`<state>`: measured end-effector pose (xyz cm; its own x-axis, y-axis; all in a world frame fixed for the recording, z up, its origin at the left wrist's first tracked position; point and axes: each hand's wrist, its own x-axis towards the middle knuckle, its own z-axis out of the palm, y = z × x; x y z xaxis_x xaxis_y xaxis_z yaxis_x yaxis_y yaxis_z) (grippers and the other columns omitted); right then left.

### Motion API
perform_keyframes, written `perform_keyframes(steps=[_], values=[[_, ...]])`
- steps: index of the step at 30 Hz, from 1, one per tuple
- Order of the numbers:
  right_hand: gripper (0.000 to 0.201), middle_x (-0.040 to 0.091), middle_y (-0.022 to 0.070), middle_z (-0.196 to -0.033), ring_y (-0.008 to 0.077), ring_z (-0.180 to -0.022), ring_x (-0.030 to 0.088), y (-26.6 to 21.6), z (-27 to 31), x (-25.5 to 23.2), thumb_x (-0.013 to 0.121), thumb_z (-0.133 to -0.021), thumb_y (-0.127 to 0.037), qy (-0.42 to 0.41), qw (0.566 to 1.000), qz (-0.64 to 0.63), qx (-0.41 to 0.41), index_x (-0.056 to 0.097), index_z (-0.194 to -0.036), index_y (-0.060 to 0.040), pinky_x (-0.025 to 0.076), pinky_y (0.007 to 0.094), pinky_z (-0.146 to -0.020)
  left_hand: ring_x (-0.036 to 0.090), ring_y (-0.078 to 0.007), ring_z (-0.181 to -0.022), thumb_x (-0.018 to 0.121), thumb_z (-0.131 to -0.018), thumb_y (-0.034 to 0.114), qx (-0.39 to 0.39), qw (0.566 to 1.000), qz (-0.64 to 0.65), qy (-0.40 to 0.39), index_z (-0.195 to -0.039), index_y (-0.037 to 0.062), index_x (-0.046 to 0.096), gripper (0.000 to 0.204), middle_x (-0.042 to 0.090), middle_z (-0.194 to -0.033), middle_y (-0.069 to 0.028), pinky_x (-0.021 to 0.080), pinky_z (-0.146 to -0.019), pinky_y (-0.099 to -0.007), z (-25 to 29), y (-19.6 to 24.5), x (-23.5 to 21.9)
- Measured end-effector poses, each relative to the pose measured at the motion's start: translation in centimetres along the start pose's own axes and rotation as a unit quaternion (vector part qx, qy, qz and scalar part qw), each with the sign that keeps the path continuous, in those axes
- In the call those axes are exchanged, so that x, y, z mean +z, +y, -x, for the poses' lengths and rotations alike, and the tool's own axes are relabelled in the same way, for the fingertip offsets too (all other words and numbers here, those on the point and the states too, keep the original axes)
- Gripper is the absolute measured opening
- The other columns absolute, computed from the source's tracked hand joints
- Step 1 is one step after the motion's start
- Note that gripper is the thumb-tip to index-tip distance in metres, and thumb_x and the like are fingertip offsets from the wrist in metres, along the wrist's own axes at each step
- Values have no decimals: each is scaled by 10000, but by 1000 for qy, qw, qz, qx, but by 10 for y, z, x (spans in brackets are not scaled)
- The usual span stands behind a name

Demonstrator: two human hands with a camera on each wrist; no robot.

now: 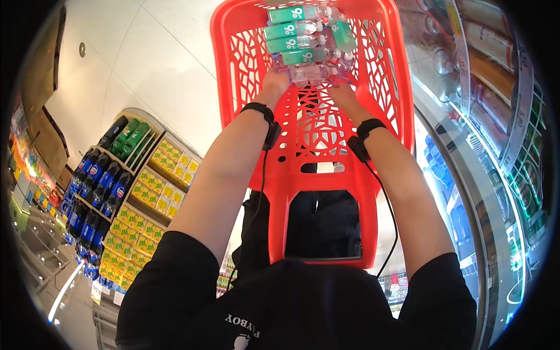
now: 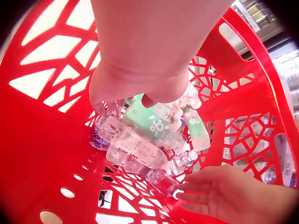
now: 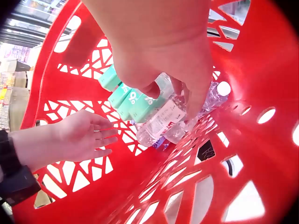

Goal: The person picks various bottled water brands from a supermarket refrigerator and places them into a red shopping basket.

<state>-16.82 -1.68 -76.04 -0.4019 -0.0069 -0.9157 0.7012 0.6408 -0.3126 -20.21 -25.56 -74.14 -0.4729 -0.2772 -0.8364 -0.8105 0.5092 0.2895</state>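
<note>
Both hands reach into a red shopping cart (image 1: 224, 58) at the near end of a pile of bottles. My left hand (image 1: 277, 83) is at the left end of a clear bottle (image 1: 309, 73) lying crosswise, its fingers straight in the right wrist view. At the right end is my right hand (image 1: 344, 94), fingers spread and palm turned inward in the left wrist view, fingertips by a white cap (image 2: 178, 194). The clear bottle (image 3: 163, 119) has a white label with red print. Behind it lie several green-labelled bottles (image 1: 291, 29). A purplish bottle (image 3: 212, 98) lies beside the right fingers.
Slotted cart walls (image 1: 382, 81) enclose the bottles. On the left stands a shelf of yellow cartons (image 1: 131, 233) and dark blue bottles (image 1: 99, 181). A lit cooler with price rails (image 1: 519, 116) runs along the right. Cables (image 1: 392, 216) hang from both wrist cameras.
</note>
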Motion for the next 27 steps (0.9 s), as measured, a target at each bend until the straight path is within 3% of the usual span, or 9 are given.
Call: perform_keyframes(steps=[2,4,5,7,10,12,16,23,27], values=[[403,729,189,-985,278,-934,715,10,-9,3,644,-875,-262,8,999,45,10,672,-1127,51,569,393,-831,655,-376,-1207,563,-925,305,-18,1000,13,-5,-1287,34,664,464,699,-1246,-231,504,-1015,-429,-13,-5,12],[473,672,215,-1203,344,-1059,694,13,-3,4,689,-859,-218,60,964,233,-110,593,-1226,65,575,413,-898,653,-371,-1212,560,-920,289,-36,999,25,-8,-1302,38,657,467,700,-1254,-219,504,-1020,-425,-21,-9,24],[473,672,215,-1203,344,-1059,694,12,-1,0,689,-859,-218,59,965,232,-108,593,-1226,65,575,413,-898,653,-367,-1212,556,-924,290,-22,1000,13,-10,-1305,43,655,465,701,-1255,-212,507,-1021,-420,-19,-13,34],[607,538,246,-1385,400,-1239,612,0,3,-11,768,-841,-197,10,908,414,-66,524,-1338,52,568,453,-960,653,-363,-1213,552,-929,290,-10,1000,0,-12,-1309,48,653,462,702,-1256,-206,509,-1021,-416,-25,-28,61],[571,495,241,-1426,388,-1222,622,23,-24,0,763,-858,-192,40,902,430,-6,533,-1319,55,580,450,-952,661,-366,-1191,541,-933,267,39,996,-26,-82,-1276,47,670,428,706,-1237,-209,513,-1009,-422,-23,-38,97],[564,526,239,-1389,381,-1200,634,32,-38,4,738,-878,-178,38,894,446,-1,516,-1345,50,589,438,-932,667,-373,-1169,501,-956,244,39,978,12,-203,-1265,51,678,406,703,-1220,-229,521,-983,-433,-7,-31,103],[561,620,224,-1265,360,-1135,666,48,-60,10,659,-942,-145,72,864,497,-38,453,-1429,44,617,403,-860,684,-385,-1121,468,-967,211,-21,982,70,-173,-1216,38,699,382,705,-1180,-252,535,-943,-446,7,-47,122],[543,678,213,-1160,338,-1009,718,68,-69,12,609,-953,-128,52,802,575,-152,449,-1455,8,616,404,-802,663,-423,-1122,491,-936,243,28,987,24,-154,-1096,11,726,366,697,-1173,-265,526,-958,-481,20,-49,106],[404,717,216,-1087,349,-1003,727,36,-20,3,605,-931,-130,64,848,514,-111,597,-1319,-20,606,439,-818,677,-398,-1122,535,-915,209,56,992,-4,-115,-1175,22,704,362,711,-1176,-243,544,-930,-467,38,-28,85]])
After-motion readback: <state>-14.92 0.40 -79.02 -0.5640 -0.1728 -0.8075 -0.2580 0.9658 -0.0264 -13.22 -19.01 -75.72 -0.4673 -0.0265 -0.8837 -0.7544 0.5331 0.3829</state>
